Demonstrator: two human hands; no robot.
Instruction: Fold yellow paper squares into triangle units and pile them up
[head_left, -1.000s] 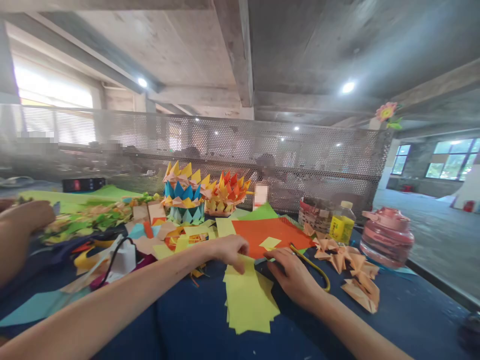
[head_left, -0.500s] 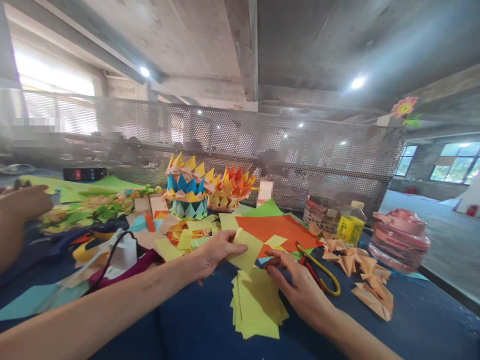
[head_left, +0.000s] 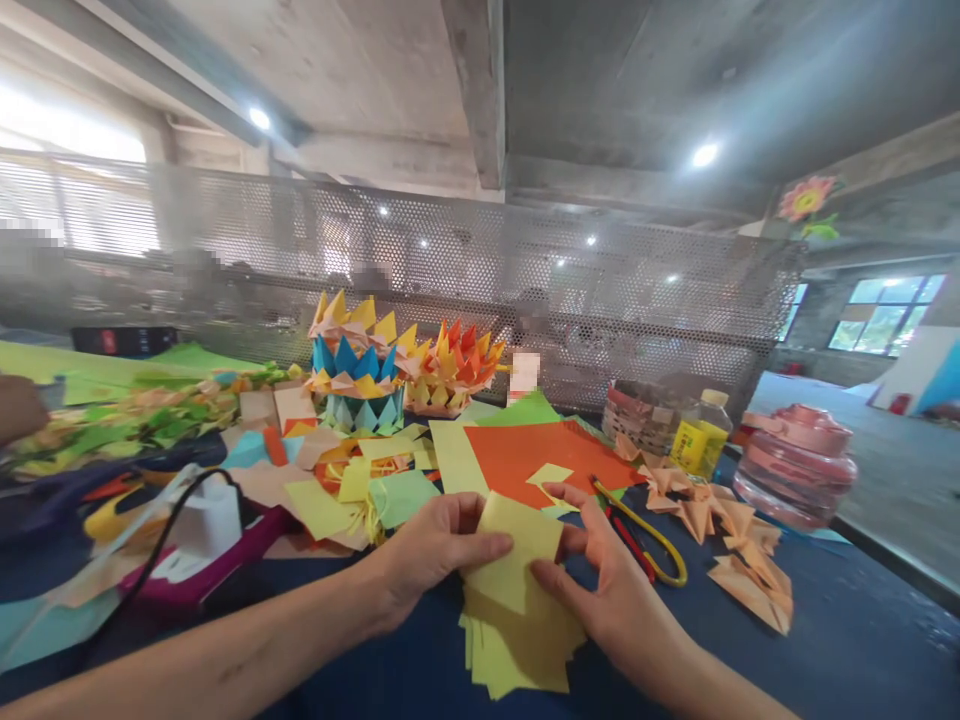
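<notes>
My left hand point(head_left: 442, 550) pinches a yellow sheet of paper point(head_left: 517, 545) at its left side, thumb on top. At the sheet's right edge, my right hand point(head_left: 589, 565) has its thumb and a finger closed on the paper, while its index finger is stretched out. Below the sheet lies a loose stack of yellow papers point(head_left: 521, 655) on the dark blue tabletop. Orange paper point(head_left: 517, 465) lies just beyond, with a small yellow piece point(head_left: 551, 482) on it. Scissors with yellow and red handles point(head_left: 667, 550) rest right of my right hand.
Folded-paper crowns point(head_left: 360, 375) stand at the back, before a perforated metal screen point(head_left: 450, 250). Folded peach paper pieces point(head_left: 754, 590), a pink water jug point(head_left: 799, 465) and a yellow-labelled bottle point(head_left: 701, 435) are at right. A purple power strip point(head_left: 202, 560) with a cable lies left. Another person's hand point(head_left: 19, 408) shows far left.
The sheet has come nearer and lower, over the stack. My right hand has moved from beside it to gripping its right edge. The view has shifted slightly right.
</notes>
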